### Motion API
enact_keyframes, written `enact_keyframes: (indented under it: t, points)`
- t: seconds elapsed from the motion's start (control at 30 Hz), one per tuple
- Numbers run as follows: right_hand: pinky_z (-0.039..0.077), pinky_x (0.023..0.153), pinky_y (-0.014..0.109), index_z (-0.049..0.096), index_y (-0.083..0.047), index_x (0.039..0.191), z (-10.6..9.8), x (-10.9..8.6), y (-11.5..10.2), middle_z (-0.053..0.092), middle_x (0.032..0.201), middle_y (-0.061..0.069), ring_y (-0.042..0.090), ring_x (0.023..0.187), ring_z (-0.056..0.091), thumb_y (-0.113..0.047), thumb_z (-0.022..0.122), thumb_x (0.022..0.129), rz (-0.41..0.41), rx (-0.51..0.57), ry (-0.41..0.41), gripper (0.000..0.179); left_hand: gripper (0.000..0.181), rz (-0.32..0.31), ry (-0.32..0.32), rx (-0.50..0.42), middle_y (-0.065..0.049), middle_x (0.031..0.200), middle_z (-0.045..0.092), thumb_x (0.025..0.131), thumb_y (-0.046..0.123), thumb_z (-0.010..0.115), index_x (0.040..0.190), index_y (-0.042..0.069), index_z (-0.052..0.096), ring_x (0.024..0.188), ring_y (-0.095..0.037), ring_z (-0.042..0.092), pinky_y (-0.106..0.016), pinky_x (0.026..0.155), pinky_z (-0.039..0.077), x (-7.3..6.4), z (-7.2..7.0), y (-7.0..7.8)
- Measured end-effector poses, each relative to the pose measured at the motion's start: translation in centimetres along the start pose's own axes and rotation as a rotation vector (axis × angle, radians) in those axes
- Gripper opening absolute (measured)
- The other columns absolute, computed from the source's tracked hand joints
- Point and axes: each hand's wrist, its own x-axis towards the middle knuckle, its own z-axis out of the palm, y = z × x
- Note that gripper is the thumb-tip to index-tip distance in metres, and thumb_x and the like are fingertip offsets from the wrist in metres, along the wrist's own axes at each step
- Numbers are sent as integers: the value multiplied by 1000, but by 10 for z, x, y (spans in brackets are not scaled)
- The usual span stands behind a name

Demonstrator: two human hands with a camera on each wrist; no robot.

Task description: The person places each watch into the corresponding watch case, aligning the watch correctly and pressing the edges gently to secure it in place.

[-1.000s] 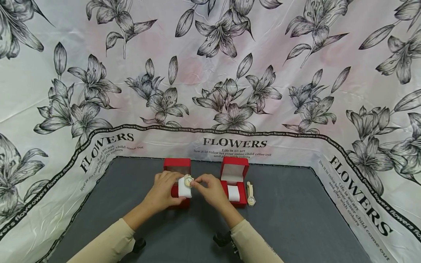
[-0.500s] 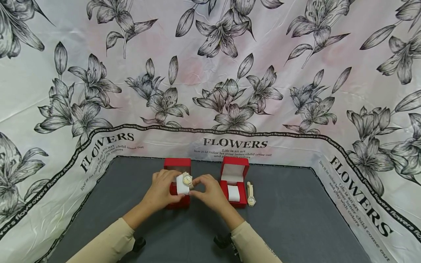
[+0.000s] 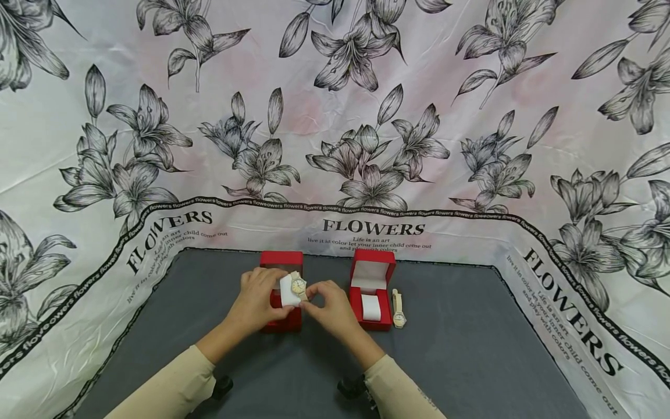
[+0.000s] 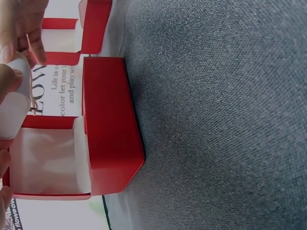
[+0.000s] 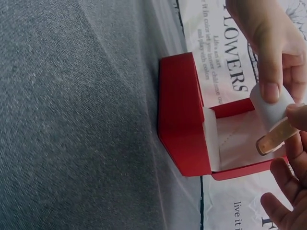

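Note:
My left hand [image 3: 253, 299] grips a small white watch cushion [image 3: 287, 293] between thumb and fingers, held up over the left red box [image 3: 282, 258]. Against the cushion's right side lies a cream-strapped wristwatch [image 3: 298, 285], dial facing up. With thumb and fingers, my right hand [image 3: 333, 305] pinches the watch at its strap. The right wrist view shows the strap's buckle end [image 5: 269, 141] sticking out loose beside the cushion. In the left wrist view the same cushion [image 4: 12, 115] hangs over the opened box, whose pale-lined lid [image 4: 45, 160] stands up behind.
A second open red box [image 3: 386, 317] stands to the right with a white cushion [image 3: 371, 308] inside. Just beside it another cream watch [image 3: 399, 314] lies on the dark grey tabletop [image 3: 471, 337]. Flower-printed cloth [image 3: 366, 227] rises behind the table.
The cushion and watch have shifted slightly left and up, and the dial has turned more into view. My right fingers have moved from beside the dial down to the strap.

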Motion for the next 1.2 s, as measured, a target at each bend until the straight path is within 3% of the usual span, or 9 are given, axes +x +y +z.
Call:
enact_keyframes:
  t: [0.23,0.37,0.47,0.6,0.9,1.2]
  points:
    - [49,80,30,71,-17,93,7,-4,0,67,91,-7,11,90,58,-19,83,87,45,8,19,13,75,13,27,37,-7,124,68,66,39,96,127,10,63,109,-26,54,-50,93,33,0,-2,0]
    - [48,79,31,73,-16,95,10,-5,-1,68,91,-6,20,92,61,-20,82,88,49,26,37,13,75,17,34,51,-8,123,68,65,39,96,126,9,64,108,-27,55,-50,92,34,0,-4,-1]
    - [52,82,38,74,-14,96,13,-6,-2,69,92,-5,20,94,62,-19,82,88,38,40,59,12,74,17,31,49,-8,123,68,67,39,95,127,9,64,108,-26,54,-50,92,34,1,-5,-2]
    - [53,86,46,75,-15,98,13,-8,-4,70,93,-6,12,95,60,-19,82,89,22,39,64,13,74,25,30,39,-7,124,68,67,38,95,127,9,64,109,-26,54,-51,94,33,1,-5,-4]
    - [53,93,35,76,-18,106,-15,-4,9,72,105,-6,12,105,62,-13,83,87,-173,19,-94,22,74,72,-32,-42,-2,125,66,67,35,96,128,13,62,113,-24,53,-51,95,35,2,-6,-5]
    - [45,110,45,58,-18,143,-30,7,17,58,142,-1,18,135,49,-25,89,81,-171,-67,-213,69,70,123,-98,-89,-2,126,66,69,32,95,129,14,63,116,-22,52,-50,96,37,4,-8,-2]
